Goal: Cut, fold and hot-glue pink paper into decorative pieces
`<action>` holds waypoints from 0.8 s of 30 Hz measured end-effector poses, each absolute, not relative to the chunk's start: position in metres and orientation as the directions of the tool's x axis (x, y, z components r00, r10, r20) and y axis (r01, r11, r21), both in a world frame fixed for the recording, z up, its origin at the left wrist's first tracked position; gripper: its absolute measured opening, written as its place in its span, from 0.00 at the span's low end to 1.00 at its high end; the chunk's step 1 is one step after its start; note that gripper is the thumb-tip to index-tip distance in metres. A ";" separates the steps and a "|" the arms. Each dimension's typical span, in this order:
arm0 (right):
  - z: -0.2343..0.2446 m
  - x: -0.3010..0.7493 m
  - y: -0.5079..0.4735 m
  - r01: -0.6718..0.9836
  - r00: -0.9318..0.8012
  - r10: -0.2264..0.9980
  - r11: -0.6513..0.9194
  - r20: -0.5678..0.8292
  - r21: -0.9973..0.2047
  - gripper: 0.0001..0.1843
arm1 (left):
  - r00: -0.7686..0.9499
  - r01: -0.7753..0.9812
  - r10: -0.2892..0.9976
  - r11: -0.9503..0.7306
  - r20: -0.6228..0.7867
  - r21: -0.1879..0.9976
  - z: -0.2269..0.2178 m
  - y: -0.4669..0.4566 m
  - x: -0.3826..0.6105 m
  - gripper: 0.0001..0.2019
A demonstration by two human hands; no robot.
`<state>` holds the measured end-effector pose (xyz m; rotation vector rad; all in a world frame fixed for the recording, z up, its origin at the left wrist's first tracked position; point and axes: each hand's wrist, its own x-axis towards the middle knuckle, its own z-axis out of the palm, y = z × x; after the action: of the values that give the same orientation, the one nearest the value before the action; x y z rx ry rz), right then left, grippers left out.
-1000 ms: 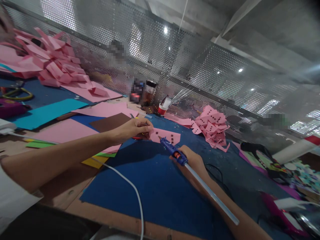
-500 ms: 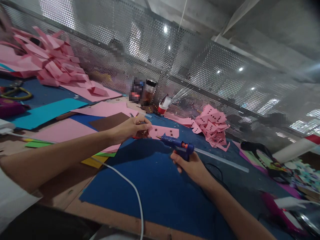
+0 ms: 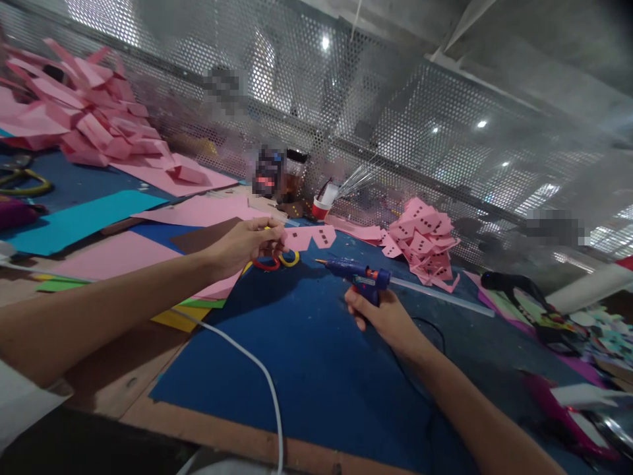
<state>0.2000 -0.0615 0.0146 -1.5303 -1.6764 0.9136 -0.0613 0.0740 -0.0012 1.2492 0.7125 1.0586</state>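
Note:
My left hand (image 3: 247,243) pinches the near end of a pink paper cut-out (image 3: 311,237) with small dark squares, holding it just above the blue mat (image 3: 306,369). Scissors with red and yellow handles (image 3: 275,261) lie on the mat under that hand. To the right, my right hand (image 3: 380,316) grips a blue hot glue gun (image 3: 357,275) by its handle, nozzle pointing left toward the paper, apart from it. A clear glue stick (image 3: 440,295) juts out of the gun's back.
A heap of pink cut-outs (image 3: 422,241) lies beyond the gun, a larger pink heap (image 3: 84,125) at far left. Coloured paper sheets (image 3: 84,221) cover the left side. A white cable (image 3: 247,363) crosses the mat's near edge. A perforated metal screen (image 3: 346,112) closes the back.
My right hand lifted the glue gun off the pink paper, turned it level and drew it back to the right. My left hand raised the paper slightly, uncovering the scissors.

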 end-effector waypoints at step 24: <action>-0.005 0.202 -0.022 0.698 -0.144 0.986 0.040 -0.086 -0.715 0.21 | 0.284 -0.252 0.957 0.012 0.062 0.968 0.005 0.077 -0.065 0.06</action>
<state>0.2018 -0.0221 -0.0049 -1.6955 -1.8908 0.8833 -0.0648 0.0774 0.0051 1.1648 0.7990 1.1193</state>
